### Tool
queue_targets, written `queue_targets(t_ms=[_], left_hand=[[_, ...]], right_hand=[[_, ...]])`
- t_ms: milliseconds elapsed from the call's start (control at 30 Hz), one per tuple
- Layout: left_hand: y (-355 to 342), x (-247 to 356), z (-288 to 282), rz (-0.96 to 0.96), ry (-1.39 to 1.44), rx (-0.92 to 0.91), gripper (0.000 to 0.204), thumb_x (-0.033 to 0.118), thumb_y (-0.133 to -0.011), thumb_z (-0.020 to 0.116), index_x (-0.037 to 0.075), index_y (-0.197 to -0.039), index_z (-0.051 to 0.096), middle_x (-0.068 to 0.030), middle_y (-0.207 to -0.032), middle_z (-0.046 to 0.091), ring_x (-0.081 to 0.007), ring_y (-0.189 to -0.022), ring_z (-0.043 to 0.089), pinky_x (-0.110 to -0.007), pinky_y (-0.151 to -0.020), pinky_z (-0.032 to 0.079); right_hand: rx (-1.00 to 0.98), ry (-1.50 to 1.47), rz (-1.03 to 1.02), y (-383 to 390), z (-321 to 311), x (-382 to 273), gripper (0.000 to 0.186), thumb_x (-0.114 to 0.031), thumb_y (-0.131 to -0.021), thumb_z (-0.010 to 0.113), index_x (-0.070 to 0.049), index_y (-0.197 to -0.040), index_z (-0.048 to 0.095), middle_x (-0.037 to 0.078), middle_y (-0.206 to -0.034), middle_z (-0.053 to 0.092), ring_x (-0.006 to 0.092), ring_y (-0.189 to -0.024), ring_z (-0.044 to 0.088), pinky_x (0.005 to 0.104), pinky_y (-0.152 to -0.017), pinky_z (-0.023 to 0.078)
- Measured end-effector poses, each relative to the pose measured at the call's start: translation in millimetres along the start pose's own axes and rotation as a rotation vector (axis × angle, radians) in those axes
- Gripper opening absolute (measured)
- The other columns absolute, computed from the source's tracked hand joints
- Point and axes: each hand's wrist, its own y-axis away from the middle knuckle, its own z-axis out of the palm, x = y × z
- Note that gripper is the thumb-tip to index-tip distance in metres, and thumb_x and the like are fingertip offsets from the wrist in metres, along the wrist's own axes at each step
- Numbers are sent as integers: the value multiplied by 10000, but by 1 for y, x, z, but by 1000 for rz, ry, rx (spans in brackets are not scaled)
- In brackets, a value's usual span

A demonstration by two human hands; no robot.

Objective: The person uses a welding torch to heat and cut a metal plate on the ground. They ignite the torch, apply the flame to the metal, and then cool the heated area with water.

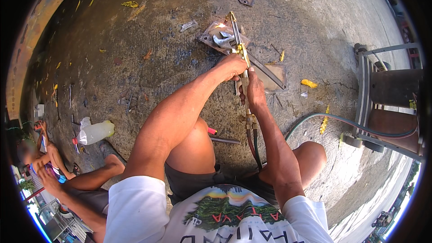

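Both hands are gripping a brass cutting torch [240, 58]: the left hand [231, 66] is wrapping its upper body, the right hand [254, 92] is clasping the handle lower down. The torch is running lengthwise away from the person, its bright tip touching a rusty metal plate [211, 33] on the concrete floor [148, 27].

Both hands closed, left hand [231, 66] ahead of right hand [255, 91], forearms converging forward over bent knees.
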Motion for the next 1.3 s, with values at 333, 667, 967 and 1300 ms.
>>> queue_targets(t_ms=[333,667,967,1300], left_hand=[[-1,2,1,-54,-9,20,193,144,-934,556,-20,-906,654,-59,-780,583,-146,-559,521,-286,-366,426],[3,5,0,-26,-14,-1,197,145,-944,552,-19,-899,653,-58,-769,576,-139,-540,519,-276,-345,409],[5,6,-2,-37,-12,6,191,133,-938,558,-30,-907,652,-66,-767,577,-144,-528,518,-284,-347,420],[0,3,0,-12,-19,6,192,134,-908,593,-44,-877,656,-78,-772,592,-158,-563,544,-298,-371,440]], right_hand=[[-6,2,-7,1,-1,0,632,-621,-993,347,-35,-900,565,55,-640,524,168,-494,500,346,-428,399],[-5,6,5,-1,-2,1,659,-634,-997,352,-14,-958,573,51,-640,515,165,-495,496,351,-430,398],[-11,-13,-12,0,-1,-1,654,-631,-997,349,-18,-938,569,47,-639,514,161,-486,492,347,-416,389],[-9,-16,-15,0,-2,-1,652,-617,-1002,348,-9,-903,559,49,-630,510,165,-478,494,354,-409,388]])
